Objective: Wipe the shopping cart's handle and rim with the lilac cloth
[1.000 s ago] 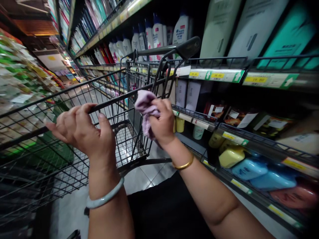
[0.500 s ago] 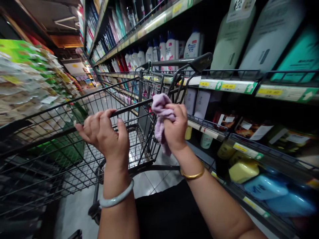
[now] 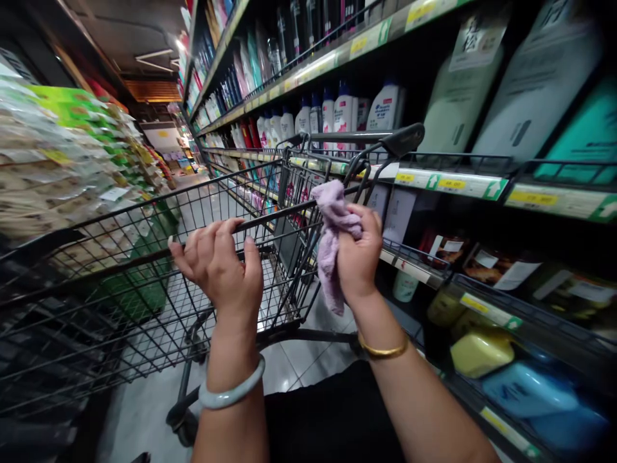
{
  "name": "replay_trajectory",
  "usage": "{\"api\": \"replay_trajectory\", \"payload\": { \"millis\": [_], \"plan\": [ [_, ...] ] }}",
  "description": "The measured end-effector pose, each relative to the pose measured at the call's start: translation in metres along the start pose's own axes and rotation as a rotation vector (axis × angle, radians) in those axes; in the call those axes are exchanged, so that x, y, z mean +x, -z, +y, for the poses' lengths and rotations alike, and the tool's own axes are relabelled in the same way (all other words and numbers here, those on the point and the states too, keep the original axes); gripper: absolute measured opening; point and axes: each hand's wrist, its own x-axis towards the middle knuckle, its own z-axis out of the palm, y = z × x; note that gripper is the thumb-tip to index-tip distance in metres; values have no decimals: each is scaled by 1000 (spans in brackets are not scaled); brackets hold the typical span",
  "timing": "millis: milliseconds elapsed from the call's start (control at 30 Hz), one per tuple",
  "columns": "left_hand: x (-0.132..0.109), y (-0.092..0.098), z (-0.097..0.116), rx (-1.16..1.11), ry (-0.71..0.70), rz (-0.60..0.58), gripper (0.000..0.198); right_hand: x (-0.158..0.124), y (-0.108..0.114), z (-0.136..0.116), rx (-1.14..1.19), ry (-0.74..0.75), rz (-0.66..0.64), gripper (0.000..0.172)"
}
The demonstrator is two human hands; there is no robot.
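A black wire shopping cart stands sideways in front of me. My left hand is closed over its near top rail, with the fingers on the far side and the thumb on the near side. A crumpled light-purple cloth is bunched in my right hand, one end hanging down. That hand is by the right end of the same rail, close to the cart's handlebar; whether it also grips the rail is hidden by the cloth.
Shelves to the right hold shampoo bottles, large pump-type bottles and yellow and blue bottles lower down. Stacked packaged goods line the left. The tiled aisle runs ahead between them.
The cart, shelves and both hands appear slightly lower and farther right in view. Both hands keep their holds on the rail and the cloth.
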Motion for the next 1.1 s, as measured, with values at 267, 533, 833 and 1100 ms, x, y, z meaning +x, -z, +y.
{"api": "replay_trajectory", "payload": {
  "millis": [267,533,833,1100],
  "plan": [
    [0,3,2,11,-8,-14,28,-24,-13,-16,51,180,-401,40],
    [0,2,3,-3,10,-2,23,14,11,6,-92,118,57,36],
    [1,2,1,19,-15,12,22,23,20,6,-105,117,-34,31],
    [0,-3,-2,5,-22,47,21,1,9,-14,-181,169,-326,26]
  ]
}}
